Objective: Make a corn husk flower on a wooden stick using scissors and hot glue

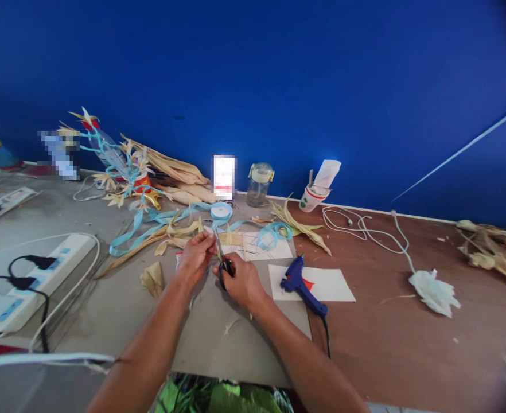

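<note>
My right hand (246, 279) grips black-handled scissors (226, 267), their blades pointing away from me and up towards my left fingertips. Held in a pinch by my left hand (198, 252) is a small pale piece of corn husk (208, 230), partly hidden by the fingers. Just beyond both hands lie dried corn husk strips (179, 232) and a light-blue ribbon (126, 238) with its spool (221, 211). A second blue ribbon roll (274, 234) rests on a paper with drawn lines (257, 250). One folded husk piece (152, 279) sits left of my left forearm.
A blue glue gun (301, 285) lies on white paper (337, 285) at the right. At the left is a power strip (49, 287) with plugs and cables. A lidded jar (259, 184), a paper cup (313, 198) and a husk-and-ribbon decorated bottle (106, 148) stand along the blue wall.
</note>
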